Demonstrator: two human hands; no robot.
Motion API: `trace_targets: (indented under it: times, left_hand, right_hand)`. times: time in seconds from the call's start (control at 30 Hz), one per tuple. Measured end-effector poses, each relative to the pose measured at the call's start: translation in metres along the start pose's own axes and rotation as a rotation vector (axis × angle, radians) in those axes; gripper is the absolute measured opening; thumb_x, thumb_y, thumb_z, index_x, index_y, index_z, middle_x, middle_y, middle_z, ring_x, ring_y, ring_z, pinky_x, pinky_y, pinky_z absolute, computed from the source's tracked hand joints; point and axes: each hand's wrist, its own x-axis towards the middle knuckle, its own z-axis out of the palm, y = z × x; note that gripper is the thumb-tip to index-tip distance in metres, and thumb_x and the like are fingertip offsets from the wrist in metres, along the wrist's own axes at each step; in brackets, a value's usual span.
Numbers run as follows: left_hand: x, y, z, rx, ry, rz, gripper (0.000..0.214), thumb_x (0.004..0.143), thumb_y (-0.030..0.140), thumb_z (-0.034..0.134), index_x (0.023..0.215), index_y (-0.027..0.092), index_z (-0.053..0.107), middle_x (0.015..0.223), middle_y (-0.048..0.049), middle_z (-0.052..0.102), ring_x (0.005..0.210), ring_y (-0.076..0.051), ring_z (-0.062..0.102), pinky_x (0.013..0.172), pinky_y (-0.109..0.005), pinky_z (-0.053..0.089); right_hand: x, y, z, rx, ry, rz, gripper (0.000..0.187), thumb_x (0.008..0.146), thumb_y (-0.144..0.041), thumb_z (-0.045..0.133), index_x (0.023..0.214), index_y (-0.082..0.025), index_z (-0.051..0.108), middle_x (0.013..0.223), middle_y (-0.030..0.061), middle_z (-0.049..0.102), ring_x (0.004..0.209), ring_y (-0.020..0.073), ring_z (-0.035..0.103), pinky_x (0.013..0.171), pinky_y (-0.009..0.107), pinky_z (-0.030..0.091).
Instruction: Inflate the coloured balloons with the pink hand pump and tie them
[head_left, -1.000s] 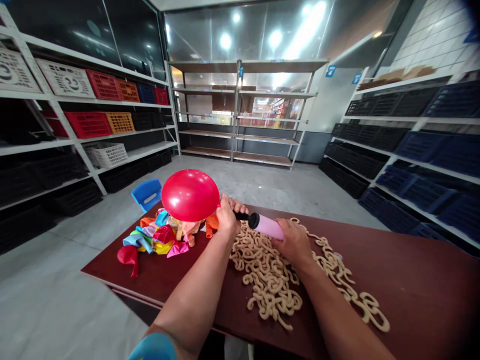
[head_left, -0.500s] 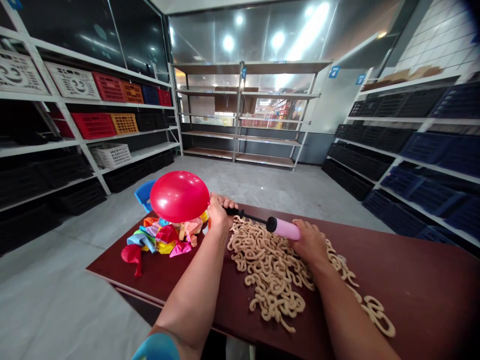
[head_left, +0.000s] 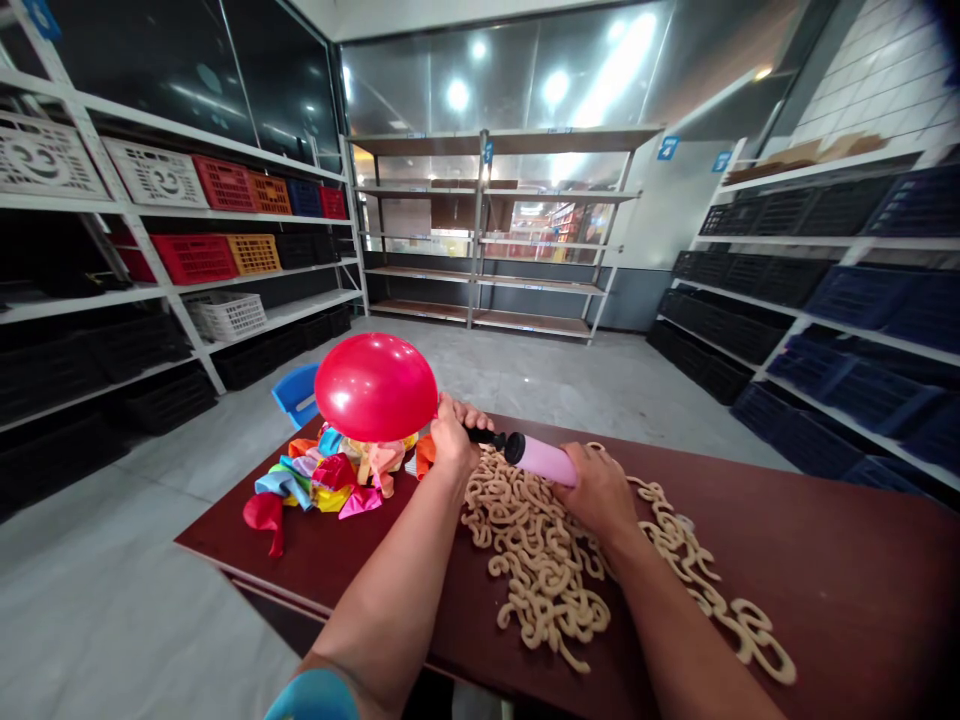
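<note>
A swollen red balloon (head_left: 376, 388) hangs over the left part of the table, its neck pinched in my left hand (head_left: 456, 432). That hand is also closed about the black nozzle end of a balloon pump (head_left: 541, 460); the exact hold on the neck is hidden by the fingers. My right hand (head_left: 598, 488) is wrapped round the pump's pink barrel, which sits close to the black end, with hardly any rod showing. Below the balloon lies a heap of limp coloured balloons (head_left: 330, 475), with one loose red balloon (head_left: 264, 518) at its near left.
Many beige curled pieces (head_left: 540, 560) are spread over the dark red table (head_left: 840, 580) beneath my hands. A blue chair (head_left: 296, 393) stands behind its left corner. Shelves with crates (head_left: 217, 258) line the left and right; a metal rack (head_left: 480, 280) stands at the back.
The pump's barrel has slid left with my right hand, covering most of the black rod. My left hand and the red balloon have shifted slightly right, and the balloon looks a little larger.
</note>
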Motion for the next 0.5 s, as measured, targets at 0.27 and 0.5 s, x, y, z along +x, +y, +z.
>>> trace_targets:
  times: [0.27, 0.5]
  left_hand:
    - [0.013, 0.015, -0.01, -0.009, 0.035, 0.067, 0.043, 0.081, 0.045, 0.042, 0.054, 0.019, 0.021, 0.043, 0.0058, 0.025, 0.037, -0.009, 0.035, 0.045, -0.024, 0.034]
    - [0.001, -0.007, -0.002, 0.024, 0.025, 0.009, 0.046, 0.08, 0.046, 0.045, 0.054, 0.018, 0.018, 0.042, 0.0057, 0.025, 0.038, -0.008, 0.035, 0.045, -0.024, 0.034]
  right_hand:
    - [-0.003, 0.02, -0.003, -0.065, -0.024, 0.147, 0.034, 0.068, -0.022, 0.054, 0.102, -0.023, 0.051, 0.1, 0.0052, 0.055, 0.088, 0.0202, 0.044, 0.069, 0.03, 0.024]
    - [-0.004, 0.001, -0.008, -0.042, 0.026, 0.078, 0.033, 0.069, -0.023, 0.053, 0.103, -0.02, 0.05, 0.098, 0.0076, 0.055, 0.092, 0.0221, 0.043, 0.076, 0.032, 0.026]
